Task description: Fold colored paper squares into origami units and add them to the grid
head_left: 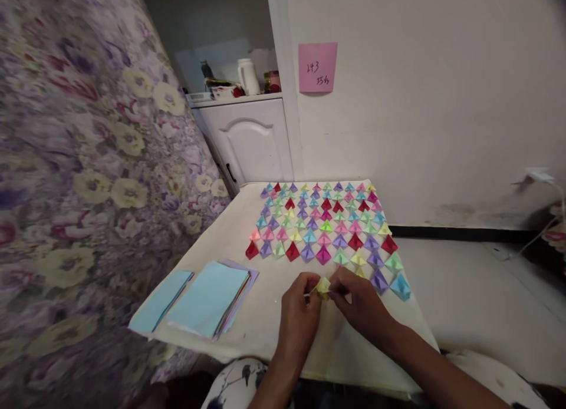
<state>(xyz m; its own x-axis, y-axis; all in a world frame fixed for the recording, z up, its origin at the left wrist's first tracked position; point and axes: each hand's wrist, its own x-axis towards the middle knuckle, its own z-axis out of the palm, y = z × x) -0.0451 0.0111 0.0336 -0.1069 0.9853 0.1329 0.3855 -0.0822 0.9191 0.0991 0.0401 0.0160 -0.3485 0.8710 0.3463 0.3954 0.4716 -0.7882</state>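
Note:
A small folded yellow paper piece (pixel 323 287) is pinched between both of my hands near the table's front part. My left hand (pixel 299 306) grips its left side with thumb and finger. On its right side, my right hand (pixel 357 300) has its fingers closed on the paper. Just beyond my hands, rows of folded paper pieces (pixel 323 254) in many colours cover the far and right part of the table. My right hand partly hides the nearest row. Closest to its right are a purple piece (pixel 379 281) and a blue piece (pixel 401 286).
A stack of coloured paper sheets (pixel 210 297) lies at the table's left, beside a narrower blue stack (pixel 161 302). A floral curtain (pixel 88 179) hangs on the left. A white cabinet (pixel 250 138) and a wall with a pink note (pixel 317 67) stand behind the table.

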